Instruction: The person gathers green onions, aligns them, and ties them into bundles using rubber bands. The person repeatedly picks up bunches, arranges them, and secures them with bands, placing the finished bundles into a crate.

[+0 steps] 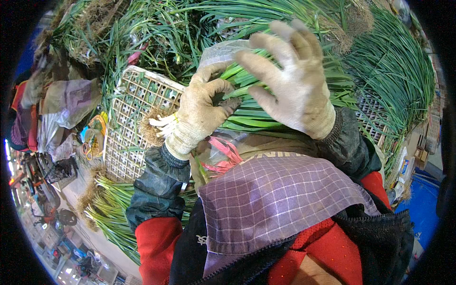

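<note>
My left hand (pixel 205 108), in a dirty cream knit glove, is closed around a bunch of allium greens that look like young garlic or leeks. The bunch's white stems (pixel 164 124) and brown roots (pixel 149 125) stick out at the left, beside my wrist. Its flat green leaves (pixel 245 119) fan out to the right, across my lap. Over these leaves my right hand (pixel 290 76), gloved alike, is raised with fingers apart and slightly blurred; nothing is seen in it. Red plastic strips (pixel 226 153) lie just below the bunch, near my checked cloth (pixel 281 188).
A cream plastic crate (pixel 123 142) stands tilted at my left, with rooted greens (pixel 114 210) below it. Loose leaves (pixel 153 39) heap up ahead. At right, a large pile of greens (pixel 388 67) rests on a slatted crate (pixel 370 110). Scissors (pixel 87 149) are at far left.
</note>
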`<act>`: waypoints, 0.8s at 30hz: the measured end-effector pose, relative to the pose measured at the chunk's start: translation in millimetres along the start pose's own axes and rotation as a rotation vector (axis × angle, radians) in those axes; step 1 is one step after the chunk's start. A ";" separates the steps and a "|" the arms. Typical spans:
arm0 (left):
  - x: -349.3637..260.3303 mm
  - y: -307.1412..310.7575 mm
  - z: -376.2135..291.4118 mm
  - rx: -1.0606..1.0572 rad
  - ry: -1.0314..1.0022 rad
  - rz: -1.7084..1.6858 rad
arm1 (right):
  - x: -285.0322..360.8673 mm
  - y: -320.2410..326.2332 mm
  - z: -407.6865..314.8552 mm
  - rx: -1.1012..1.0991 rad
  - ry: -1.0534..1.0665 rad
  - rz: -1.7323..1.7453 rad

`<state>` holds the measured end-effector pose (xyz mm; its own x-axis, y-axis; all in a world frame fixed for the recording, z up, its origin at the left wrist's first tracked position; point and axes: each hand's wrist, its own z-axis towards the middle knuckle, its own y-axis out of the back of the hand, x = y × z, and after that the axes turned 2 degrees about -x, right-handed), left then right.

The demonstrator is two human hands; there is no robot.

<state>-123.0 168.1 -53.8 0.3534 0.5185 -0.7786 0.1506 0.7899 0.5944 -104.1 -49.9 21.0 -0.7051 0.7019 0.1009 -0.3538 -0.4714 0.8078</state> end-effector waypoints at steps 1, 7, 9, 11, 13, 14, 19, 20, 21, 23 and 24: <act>-0.9 0.5 0.7 0.010 0.002 -0.007 | 3.6 0.1 1.7 0.037 0.020 -0.016; -1.7 -1.9 1.1 -0.035 -0.041 -0.040 | 2.7 -23.3 -9.9 0.241 -0.001 0.067; -0.2 -0.6 -0.7 -0.104 -0.073 -0.024 | 7.5 -16.1 -3.9 -0.015 -0.014 0.130; 3.0 -1.3 -3.2 -0.216 -0.160 -0.027 | 2.9 -12.8 -19.9 -0.061 0.072 0.206; -8.8 -1.7 -8.1 -0.353 -0.101 0.123 | 5.0 -24.8 -32.4 -0.117 0.122 0.224; -14.0 -0.2 -11.4 -0.362 -0.146 0.207 | 10.1 -28.9 -35.2 -0.046 0.071 0.199; -12.0 -12.6 -31.8 -0.485 0.065 0.177 | 26.9 -41.0 -42.1 0.192 -0.010 0.192; -6.6 -13.1 -39.2 -0.476 0.161 0.172 | 26.8 -43.6 -43.3 0.213 -0.002 0.182; -9.0 -14.8 -42.8 -0.486 0.291 -0.079 | 26.7 -45.2 -45.0 0.232 0.003 0.183; -18.0 -10.8 -46.2 -0.527 0.450 -0.312 | 26.4 -47.6 -48.5 0.269 0.016 0.187; -21.8 -3.5 -46.3 -0.452 0.478 -0.296 | 26.1 -48.0 -49.6 0.267 0.025 0.179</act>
<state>-174.0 169.1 -48.3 -0.1010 0.2669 -0.9584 -0.2558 0.9240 0.2843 -136.0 -35.4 -44.0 -0.7574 0.6057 0.2441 -0.0510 -0.4276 0.9025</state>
